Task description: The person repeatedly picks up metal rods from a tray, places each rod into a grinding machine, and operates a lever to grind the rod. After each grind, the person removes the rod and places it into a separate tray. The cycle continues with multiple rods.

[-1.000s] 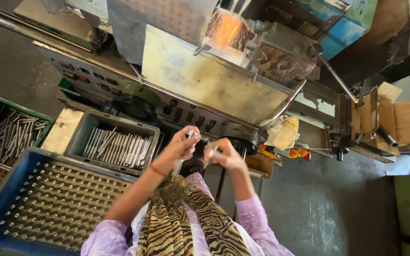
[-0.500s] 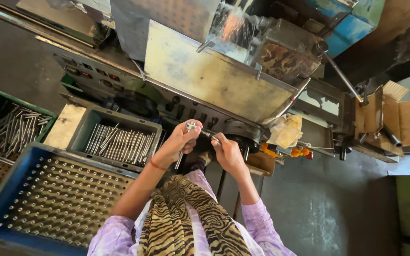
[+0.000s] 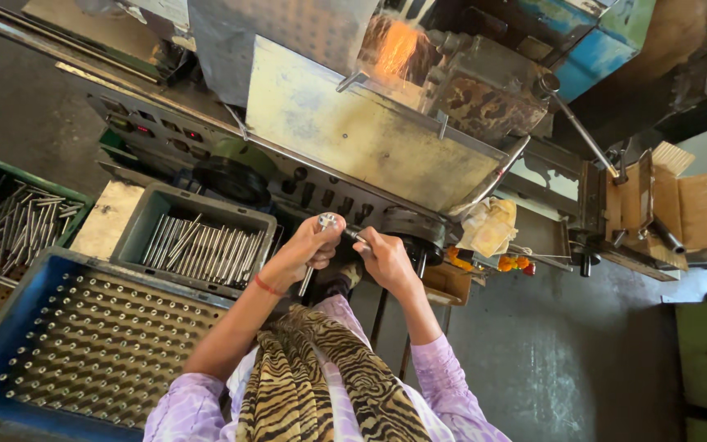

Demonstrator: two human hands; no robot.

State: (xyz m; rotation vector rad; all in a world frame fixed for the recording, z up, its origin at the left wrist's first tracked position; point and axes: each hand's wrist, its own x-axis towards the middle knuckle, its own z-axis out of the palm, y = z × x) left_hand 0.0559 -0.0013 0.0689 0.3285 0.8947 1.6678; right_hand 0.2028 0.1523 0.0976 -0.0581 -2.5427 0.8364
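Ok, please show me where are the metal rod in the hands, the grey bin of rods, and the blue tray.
metal rod (image 3: 326, 221), head view, on its round top end.
grey bin (image 3: 147, 215), head view, on its left wall.
blue tray (image 3: 11, 306), head view, on its left rim.

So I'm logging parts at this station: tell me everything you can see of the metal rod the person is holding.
The metal rod is slim, shiny and silver-grey, apparently steel, with a wider round head at its upper end. It stands roughly upright, tilted slightly, in front of the machine. The left hand grips its shaft, hiding the middle; the lower end pokes out below. The right hand sits close beside, holding a small dark tool near the head; contact is unclear.
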